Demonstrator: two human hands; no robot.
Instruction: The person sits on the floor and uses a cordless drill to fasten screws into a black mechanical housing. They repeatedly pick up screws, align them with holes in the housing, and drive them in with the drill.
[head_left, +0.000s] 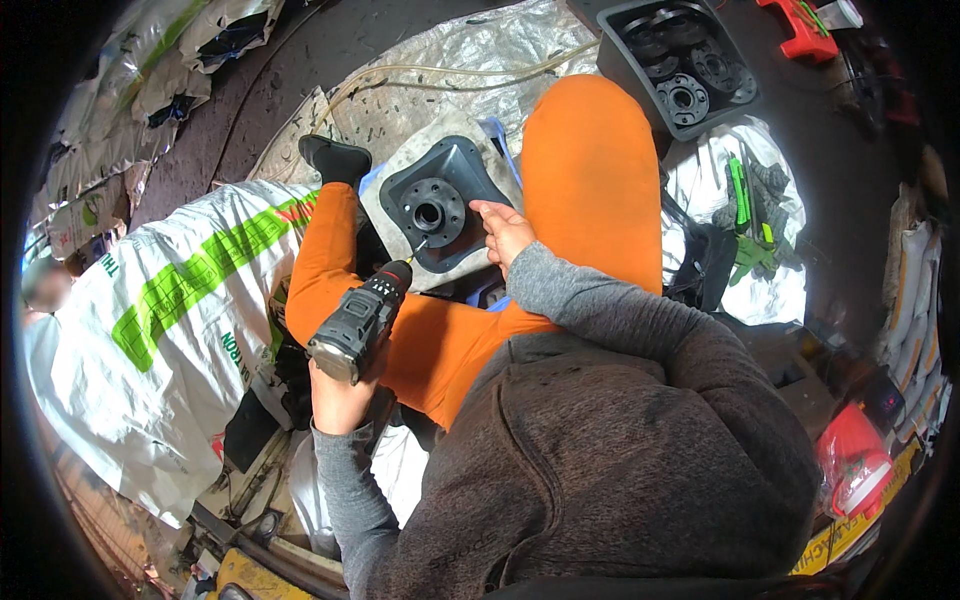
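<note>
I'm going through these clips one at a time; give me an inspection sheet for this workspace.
Surface: pale slab under a black tray.
Job's things: black disc with holes, lying in the tray; drill, its bit angled at the disc's near edge, contact unclear.
Clutter: green knife and gloves on white plastic; dark bits scattered on the silver sheet.
Left hand: grips the drill.
Right hand: fingertips beside the disc; touch unclear.
Cables: pale yellowish line across the silver sheet.
Surroundings: grey bin of similar discs; white sheeting, left.
</note>
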